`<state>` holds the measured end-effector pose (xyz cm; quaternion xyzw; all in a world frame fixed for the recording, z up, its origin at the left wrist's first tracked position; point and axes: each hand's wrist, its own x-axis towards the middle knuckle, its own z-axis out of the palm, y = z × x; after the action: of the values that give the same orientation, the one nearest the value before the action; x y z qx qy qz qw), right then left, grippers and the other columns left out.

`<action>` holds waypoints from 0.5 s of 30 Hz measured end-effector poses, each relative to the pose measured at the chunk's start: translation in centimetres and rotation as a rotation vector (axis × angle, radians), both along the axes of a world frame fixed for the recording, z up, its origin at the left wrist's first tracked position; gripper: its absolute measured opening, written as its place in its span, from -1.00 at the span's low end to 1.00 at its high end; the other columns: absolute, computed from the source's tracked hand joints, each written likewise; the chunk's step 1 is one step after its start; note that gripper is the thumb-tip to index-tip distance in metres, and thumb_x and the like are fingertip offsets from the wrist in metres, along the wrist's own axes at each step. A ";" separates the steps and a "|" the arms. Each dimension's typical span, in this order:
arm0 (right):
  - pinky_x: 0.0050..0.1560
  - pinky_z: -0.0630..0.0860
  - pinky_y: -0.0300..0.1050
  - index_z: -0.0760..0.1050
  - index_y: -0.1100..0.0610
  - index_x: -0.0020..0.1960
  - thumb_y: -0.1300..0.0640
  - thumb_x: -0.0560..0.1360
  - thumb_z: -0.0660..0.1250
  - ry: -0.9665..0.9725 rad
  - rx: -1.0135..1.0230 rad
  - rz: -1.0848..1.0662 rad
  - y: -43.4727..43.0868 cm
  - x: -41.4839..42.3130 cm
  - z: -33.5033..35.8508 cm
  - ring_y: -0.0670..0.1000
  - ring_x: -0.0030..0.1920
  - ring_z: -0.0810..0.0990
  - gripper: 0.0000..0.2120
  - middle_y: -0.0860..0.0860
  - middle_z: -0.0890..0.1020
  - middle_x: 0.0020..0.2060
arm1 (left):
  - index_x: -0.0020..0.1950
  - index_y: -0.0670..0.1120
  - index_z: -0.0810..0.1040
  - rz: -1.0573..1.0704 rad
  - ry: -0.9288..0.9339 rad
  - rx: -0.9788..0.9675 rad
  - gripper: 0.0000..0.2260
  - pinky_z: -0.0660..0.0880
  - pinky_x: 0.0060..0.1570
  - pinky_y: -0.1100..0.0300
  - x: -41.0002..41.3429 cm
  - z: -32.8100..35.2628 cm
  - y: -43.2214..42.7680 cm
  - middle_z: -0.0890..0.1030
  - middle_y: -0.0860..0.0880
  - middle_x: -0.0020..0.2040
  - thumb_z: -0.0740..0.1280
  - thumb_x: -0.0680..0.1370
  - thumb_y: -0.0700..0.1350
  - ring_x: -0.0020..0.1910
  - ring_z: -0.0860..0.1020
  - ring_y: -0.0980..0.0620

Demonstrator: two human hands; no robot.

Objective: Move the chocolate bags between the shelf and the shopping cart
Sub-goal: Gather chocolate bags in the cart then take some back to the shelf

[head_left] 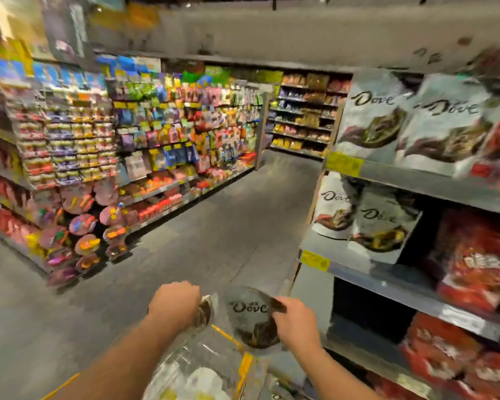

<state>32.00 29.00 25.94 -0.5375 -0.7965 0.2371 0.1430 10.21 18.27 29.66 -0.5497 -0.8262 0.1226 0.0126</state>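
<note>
Head view showed a silver Dove chocolate bag (250, 313) held above the shopping cart (244, 368), low in the middle of the picture, between the two hands. The right hand (296, 320) pinched its upper right edge, so that grip was closed on the bag. The left hand (175, 304) sat curled at the bag's left side against something brown. Whether its grip held this bag, a second one or nothing could not be told through the blur. The bag looked light and soft, a crinkly foil pouch with loose pieces inside. It would likely sag and slide in the fingers, so the sealed top edge or both side seams seemed the safest places to hold. More Dove bags (373, 111) stood upright on the shelf (416, 180) at the right, with another pair (378, 223) one level down and red packets (479, 264) beside them. Beyond lay a grey aisle floor (214, 226) and a long wall of bright sweets (171, 134).
</note>
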 end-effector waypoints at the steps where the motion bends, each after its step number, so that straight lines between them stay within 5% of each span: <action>1: -0.06 0.49 -0.05 0.62 0.04 0.01 0.06 0.50 0.21 0.039 0.013 -0.041 0.7 1.4 1.3 0.14 0.06 0.62 -0.77 0.05 0.68 -0.02 | 0.12 -0.12 0.60 -0.029 0.009 0.020 -0.75 0.54 -0.01 0.07 1.2 1.3 1.4 0.65 -0.10 0.08 0.27 0.51 -0.07 0.11 0.62 -0.14; 15: -0.14 0.52 -0.09 0.63 -0.01 -0.18 0.06 0.51 0.34 0.374 0.135 -0.268 13.9 13.8 15.2 0.01 -0.14 0.61 -0.87 -0.07 0.68 -0.24 | 0.01 -0.07 0.63 -0.282 0.163 0.151 -0.83 0.48 -0.18 0.07 14.6 11.8 15.0 0.67 -0.08 -0.03 0.28 0.53 -0.07 -0.04 0.64 -0.14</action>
<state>45.83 42.92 41.15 -0.5742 -0.6918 0.2576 0.3540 24.85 33.30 41.43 -0.6459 -0.7441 0.1012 0.1376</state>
